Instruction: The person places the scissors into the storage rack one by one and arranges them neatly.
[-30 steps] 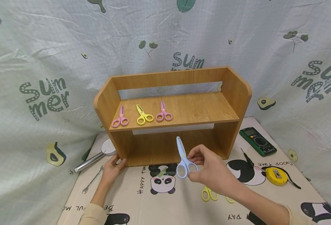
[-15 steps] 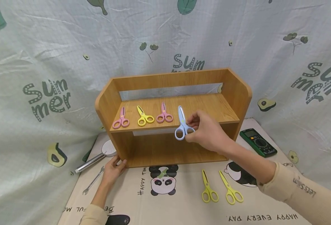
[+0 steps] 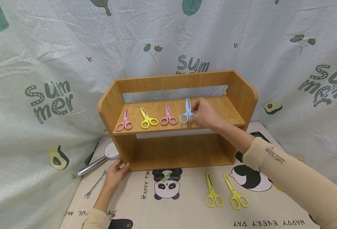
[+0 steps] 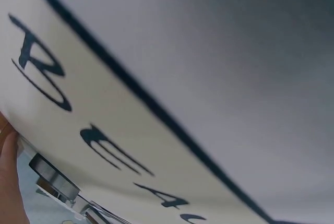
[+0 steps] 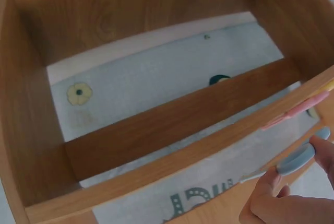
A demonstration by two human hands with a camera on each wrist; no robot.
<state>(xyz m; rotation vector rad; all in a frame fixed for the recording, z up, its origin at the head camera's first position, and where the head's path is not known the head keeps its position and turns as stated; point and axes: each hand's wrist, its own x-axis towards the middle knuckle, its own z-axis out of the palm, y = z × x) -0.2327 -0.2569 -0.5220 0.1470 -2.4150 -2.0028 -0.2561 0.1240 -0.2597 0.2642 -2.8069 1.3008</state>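
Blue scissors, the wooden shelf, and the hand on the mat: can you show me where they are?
Blue scissors [image 3: 187,112], head view, on the handle end.
Wooden shelf [image 3: 214,109], head view, on the bare upper board.
Left hand [image 3: 114,174], head view, on the back of the hand.

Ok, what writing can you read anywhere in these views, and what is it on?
"Sum mer": backdrop cloth, repeated on the right and partly hidden behind the wooden shelf.
"LetsSlim": sleeve of the right arm.
"HAPPY EVERY DAY", "HAPPY TIM...", "BE...": table mat, upside down or sideways to the camera.
"BEA...": same mat, left wrist view.
Scissors: no readable marks.
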